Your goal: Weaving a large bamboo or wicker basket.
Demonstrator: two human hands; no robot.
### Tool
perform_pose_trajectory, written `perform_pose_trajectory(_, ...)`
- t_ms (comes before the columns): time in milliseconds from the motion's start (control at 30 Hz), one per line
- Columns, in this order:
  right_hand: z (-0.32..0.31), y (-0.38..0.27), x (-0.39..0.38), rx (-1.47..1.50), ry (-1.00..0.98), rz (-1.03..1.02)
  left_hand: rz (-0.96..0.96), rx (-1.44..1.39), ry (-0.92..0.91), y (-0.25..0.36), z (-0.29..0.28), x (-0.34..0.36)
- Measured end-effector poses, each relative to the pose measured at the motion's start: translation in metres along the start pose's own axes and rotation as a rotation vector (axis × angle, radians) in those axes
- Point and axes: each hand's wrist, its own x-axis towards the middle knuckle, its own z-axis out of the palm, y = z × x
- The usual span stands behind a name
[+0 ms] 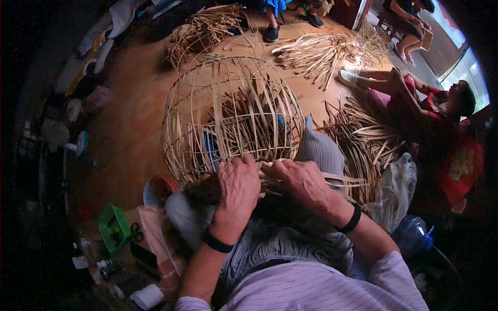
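A large, round, open-weave basket [233, 111] of pale split strips rests against my lap, its near rim toward me. My left hand [238, 184] is closed on that rim with the fingers curled over it. Just to the right, my right hand [303, 181] pinches at the same rim, close to the left hand. Loose flat strips [347, 180] trail out past my right hand over my knee. What lies under the fingers is mostly hidden. Darker strips show through the basket's open ribs.
Bundles of strips lie at the far left [205, 31], far right [316, 52] and right [358, 129]. A person [420, 98] sits at right; others sit farther back. A green plastic basket [114, 228], scissors [136, 231], a clear bag [397, 192] and a blue water jug [412, 236] are nearby.
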Motion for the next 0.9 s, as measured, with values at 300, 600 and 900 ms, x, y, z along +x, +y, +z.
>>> perform_pose_trajectory(300, -0.007, -0.006, 0.015, 0.089, 0.042, 0.106, -0.051, -0.601, 0.130, -0.019, 0.015, -0.002)
perform_pose_trajectory(600, 0.006, -0.011, 0.034, 0.114, 0.011, 0.083, -0.012, -0.197, 0.054, -0.004, -0.012, -0.002)
perform_pose_trajectory(900, 0.005, 0.004, 0.044, 0.154, 0.068, -0.051, 0.051, -0.704, 0.118, -0.032, -0.003, -0.009)
